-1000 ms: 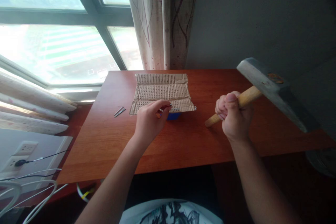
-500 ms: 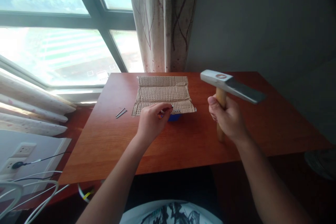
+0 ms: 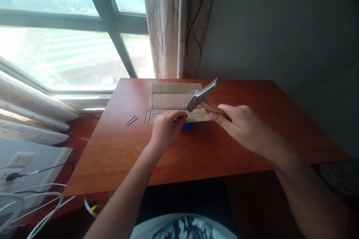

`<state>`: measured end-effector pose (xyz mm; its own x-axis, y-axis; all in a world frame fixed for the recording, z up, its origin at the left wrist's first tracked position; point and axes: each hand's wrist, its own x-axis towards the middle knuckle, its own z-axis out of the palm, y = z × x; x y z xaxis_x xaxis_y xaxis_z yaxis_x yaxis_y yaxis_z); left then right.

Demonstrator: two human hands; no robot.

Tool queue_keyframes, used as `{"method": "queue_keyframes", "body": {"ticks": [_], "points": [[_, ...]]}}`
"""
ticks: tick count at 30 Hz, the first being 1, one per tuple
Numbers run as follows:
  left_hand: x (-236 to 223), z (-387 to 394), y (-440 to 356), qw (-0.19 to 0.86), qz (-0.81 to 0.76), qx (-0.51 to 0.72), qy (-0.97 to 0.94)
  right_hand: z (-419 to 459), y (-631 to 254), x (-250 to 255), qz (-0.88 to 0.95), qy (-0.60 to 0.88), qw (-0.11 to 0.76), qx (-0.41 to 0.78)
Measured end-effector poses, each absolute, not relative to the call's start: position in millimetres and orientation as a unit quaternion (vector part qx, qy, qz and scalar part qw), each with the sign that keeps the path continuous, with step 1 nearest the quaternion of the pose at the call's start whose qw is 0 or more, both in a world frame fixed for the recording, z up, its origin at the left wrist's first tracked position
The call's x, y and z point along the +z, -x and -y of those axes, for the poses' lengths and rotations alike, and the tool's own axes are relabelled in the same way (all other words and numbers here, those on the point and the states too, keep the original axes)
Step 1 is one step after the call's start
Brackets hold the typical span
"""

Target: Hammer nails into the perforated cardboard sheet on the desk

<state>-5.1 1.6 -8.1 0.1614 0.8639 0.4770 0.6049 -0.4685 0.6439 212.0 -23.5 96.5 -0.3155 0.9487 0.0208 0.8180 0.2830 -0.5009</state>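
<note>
My right hand [image 3: 241,127] is wrapped round the wooden handle of a hammer [image 3: 203,95]. The hammer's grey metal head is tilted, with its lower end right by the fingertips of my left hand [image 3: 166,125]. Those fingers are pinched on what appears to be a nail, mostly hidden by the fingers and the hammer head. Below them lies a creased sheet of brown cardboard [image 3: 165,101] with rows of small dark holes. A blue object [image 3: 187,126] shows partly under its near edge. Several loose nails [image 3: 131,120] rest on the table to the left.
The reddish-brown wooden table [image 3: 126,164] stands against a grey wall [image 3: 266,26]. A window [image 3: 73,52] and a patterned curtain [image 3: 179,22] are beyond it. White cables [image 3: 42,194] and a wall socket [image 3: 19,160] are at lower left.
My right hand has swung the hammer left and down, from upright at the right to beside my left fingertips. My left hand keeps its pinch over the cardboard.
</note>
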Motion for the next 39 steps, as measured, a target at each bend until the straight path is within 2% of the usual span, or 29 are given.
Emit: {"method": "queue_keyframes", "body": {"ticks": [7,29,39], "points": [[-4.9,-1.1,5.0,0.140,-0.501,0.399,-0.755,21.4,-205.0,87.1,0.780,0.574,0.127,0.217],[-0.7,-2.6,8.5,0.150,-0.504,0.349,-0.776,21.6,-205.1,75.0,0.777,0.573,0.136,0.223],[-1.5,0.8,16.4,0.065,-0.496,0.314,-0.807,19.9,-208.0,75.3,0.776,0.562,0.157,0.240]]}}
